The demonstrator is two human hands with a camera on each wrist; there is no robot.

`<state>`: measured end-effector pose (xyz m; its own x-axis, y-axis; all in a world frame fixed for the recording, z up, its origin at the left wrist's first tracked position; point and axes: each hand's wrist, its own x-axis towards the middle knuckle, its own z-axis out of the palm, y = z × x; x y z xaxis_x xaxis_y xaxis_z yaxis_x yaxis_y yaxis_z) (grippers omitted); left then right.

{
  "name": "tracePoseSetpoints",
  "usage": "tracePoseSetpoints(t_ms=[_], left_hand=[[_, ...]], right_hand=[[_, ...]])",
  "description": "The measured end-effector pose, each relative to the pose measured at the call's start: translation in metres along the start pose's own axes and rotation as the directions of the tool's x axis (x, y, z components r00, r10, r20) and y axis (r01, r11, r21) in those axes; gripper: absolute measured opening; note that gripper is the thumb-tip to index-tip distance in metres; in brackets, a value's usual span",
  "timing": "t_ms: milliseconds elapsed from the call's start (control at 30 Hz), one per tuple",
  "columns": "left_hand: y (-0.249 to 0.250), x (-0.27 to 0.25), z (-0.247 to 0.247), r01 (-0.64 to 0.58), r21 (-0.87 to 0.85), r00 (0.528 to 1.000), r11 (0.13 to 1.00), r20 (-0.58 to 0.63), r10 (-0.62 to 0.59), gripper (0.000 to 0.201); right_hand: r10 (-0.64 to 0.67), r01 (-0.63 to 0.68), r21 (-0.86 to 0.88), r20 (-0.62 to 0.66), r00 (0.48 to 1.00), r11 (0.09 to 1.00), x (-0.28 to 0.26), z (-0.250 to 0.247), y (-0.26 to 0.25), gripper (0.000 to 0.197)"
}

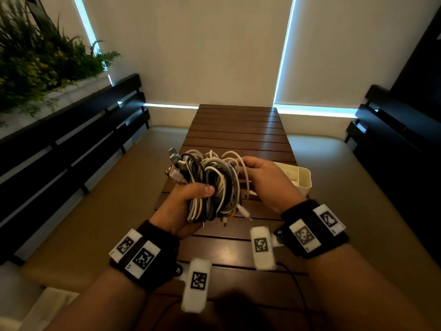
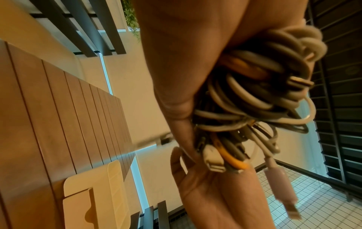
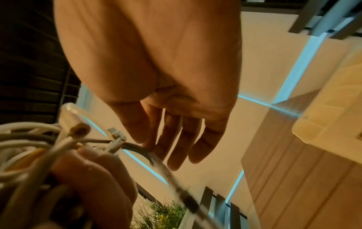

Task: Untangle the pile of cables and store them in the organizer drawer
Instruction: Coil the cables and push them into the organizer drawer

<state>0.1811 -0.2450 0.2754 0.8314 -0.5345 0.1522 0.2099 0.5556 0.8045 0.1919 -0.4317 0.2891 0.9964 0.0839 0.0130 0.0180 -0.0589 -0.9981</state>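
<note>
A tangled bundle of cables (image 1: pixel 212 185), white, grey, black and one orange, is held above the wooden slatted table (image 1: pixel 238 130). My left hand (image 1: pixel 191 201) grips the bundle's lower part, thumb across the front. In the left wrist view the cables (image 2: pixel 254 100) bulge out of the fist, with plugs hanging down. My right hand (image 1: pixel 260 177) is at the bundle's upper right. Its fingers (image 3: pixel 176 139) are nearly straight, and one fingertip touches a dark cable (image 3: pixel 137 147). The cream organizer drawer (image 1: pixel 301 177) stands on the table just behind my right hand.
Dark slatted benches (image 1: pixel 71 149) with beige cushions flank the table on both sides. A planter with green plants (image 1: pixel 35 63) sits at the upper left. A thin black wire (image 1: pixel 296 285) runs across the table's near end.
</note>
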Motion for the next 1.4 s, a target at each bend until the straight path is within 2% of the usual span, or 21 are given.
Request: tracePoseSetpoints(t_ms=[100,167,267,367,433,600,667,733,833,967,1100,1233,1400], left_hand=[[0.003,-0.001,-0.002,0.008,0.008,1.0,1.0,0.0,-0.008,0.043],[0.005,-0.002,-0.005,0.017,0.045,1.0,0.999,-0.013,-0.016,0.052],[0.006,-0.002,-0.01,0.01,0.101,0.999,0.995,-0.042,-0.006,0.053],[0.006,-0.002,-0.012,-0.009,0.121,0.999,0.993,-0.044,0.015,0.049],[0.005,-0.002,-0.012,-0.022,0.104,0.999,0.994,-0.043,0.027,0.047],[0.003,-0.002,-0.008,-0.049,0.104,0.998,0.993,-0.035,0.053,0.047],[0.001,-0.002,-0.006,-0.065,0.1,0.997,0.993,-0.045,0.07,0.049],[0.0,-0.003,-0.005,-0.082,0.119,0.993,0.99,-0.069,0.091,0.052],[0.0,-0.007,-0.008,-0.097,0.168,0.99,0.981,-0.085,0.112,0.053],[0.004,-0.01,-0.011,-0.071,0.16,0.991,0.984,-0.1,0.088,0.051],[0.006,-0.016,-0.014,-0.04,0.092,0.995,0.995,-0.089,0.048,0.055],[0.01,-0.021,-0.018,-0.029,0.098,0.998,0.995,-0.06,0.034,0.068],[0.013,-0.022,-0.02,-0.028,0.145,0.998,0.989,-0.043,0.035,0.054]], right_hand=[[0.117,-0.119,0.201,0.025,0.993,0.972,-0.002,-0.001,-0.002,0.027],[0.141,-0.161,0.297,0.089,0.986,0.941,-0.003,-0.006,-0.004,0.039],[0.09,-0.106,0.25,0.077,0.993,0.962,-0.006,-0.012,-0.008,0.053],[-0.04,0.04,0.076,-0.009,0.999,0.996,-0.011,-0.008,-0.011,0.03],[-0.088,0.09,0.017,-0.073,0.993,0.996,-0.014,-0.002,-0.014,0.02],[-0.133,0.149,0.035,-0.295,0.946,0.988,-0.015,0.025,-0.011,0.023],[-0.13,0.157,0.051,-0.346,0.929,0.986,-0.015,0.036,-0.005,0.024],[-0.072,0.133,0.162,-0.335,0.94,0.978,-0.014,0.043,-0.002,0.023],[0.024,0.07,0.366,-0.246,0.969,0.928,-0.015,0.043,-0.004,0.026],[0.031,0.008,0.482,-0.073,0.997,0.876,-0.02,0.041,-0.006,0.039],[-0.003,-0.007,0.418,0.023,1.0,0.908,-0.022,0.039,-0.005,0.051],[-0.102,0.101,0.204,-0.007,0.995,0.974,-0.025,0.04,-0.004,0.047],[-0.129,0.149,0.178,-0.119,0.985,0.973,-0.027,0.047,-0.002,0.041]])
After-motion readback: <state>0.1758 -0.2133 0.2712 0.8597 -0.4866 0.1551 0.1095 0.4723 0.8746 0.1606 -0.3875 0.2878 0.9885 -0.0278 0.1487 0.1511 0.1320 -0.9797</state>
